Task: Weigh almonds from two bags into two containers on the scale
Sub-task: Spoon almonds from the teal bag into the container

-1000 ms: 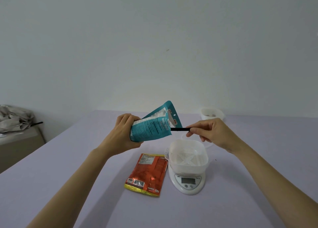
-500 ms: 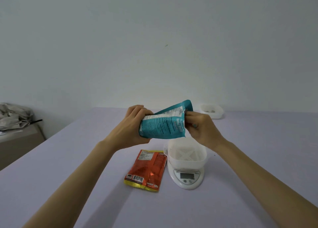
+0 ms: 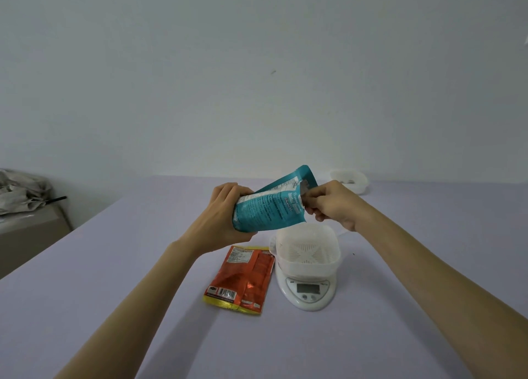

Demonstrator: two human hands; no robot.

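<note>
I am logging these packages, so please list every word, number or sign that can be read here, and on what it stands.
No text can be read with certainty.
teal bag: white lettering and a white printed panel, too blurred to read.
orange bag: a barcode and a white label, print too small to read.
scale: the display shows no digits; the marks beside it are too small to read.

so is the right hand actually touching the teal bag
Touching. The head view shows the right hand with its fingers curled onto the top edge of the teal bag, no gap between them; the left hand grips its bottom end.
</note>
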